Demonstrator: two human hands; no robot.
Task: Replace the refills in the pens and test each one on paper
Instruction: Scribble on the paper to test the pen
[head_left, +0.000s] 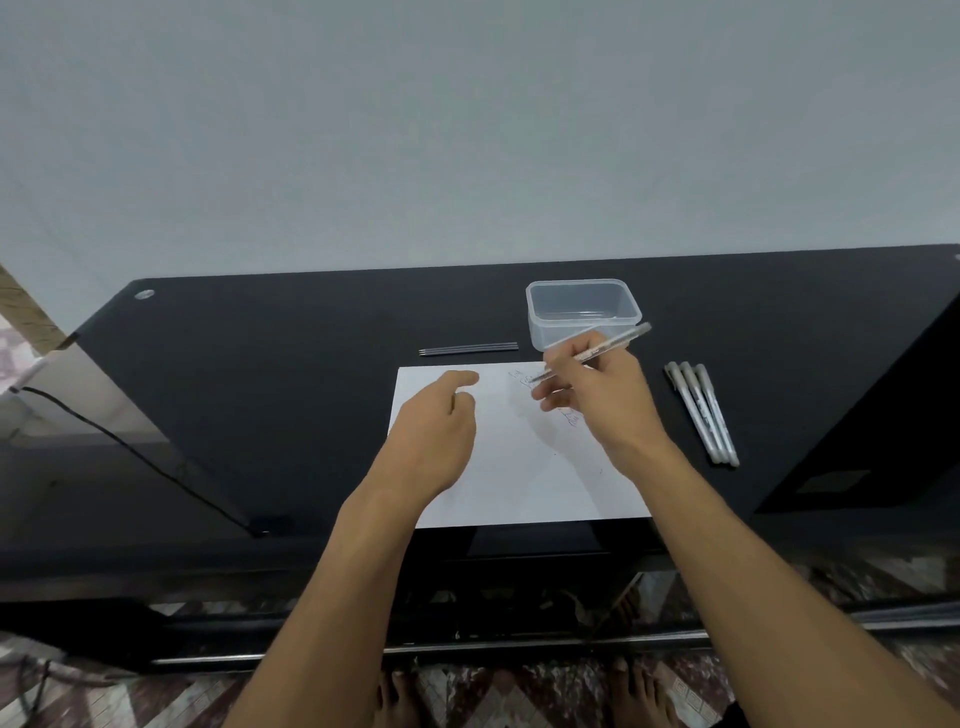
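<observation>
A white sheet of paper (524, 478) lies on the black table, with small scribbles near its top right. My right hand (597, 400) grips a clear pen (618, 343) in a writing hold, its tip down at the scribbles on the paper. My left hand (436, 431) hovers over the paper's left part, holding nothing, fingers loosely curled with the forefinger extended. Three thin dark refills (468, 349) lie side by side just beyond the paper. Three more pens (704, 413) lie together to the right of the sheet.
A clear plastic box (583, 310) stands behind the paper at the right, apparently empty. The black table (260, 374) ends at a wall behind. A black cable (119, 441) runs along the glass panel at the left. Bare feet show on the patterned floor below.
</observation>
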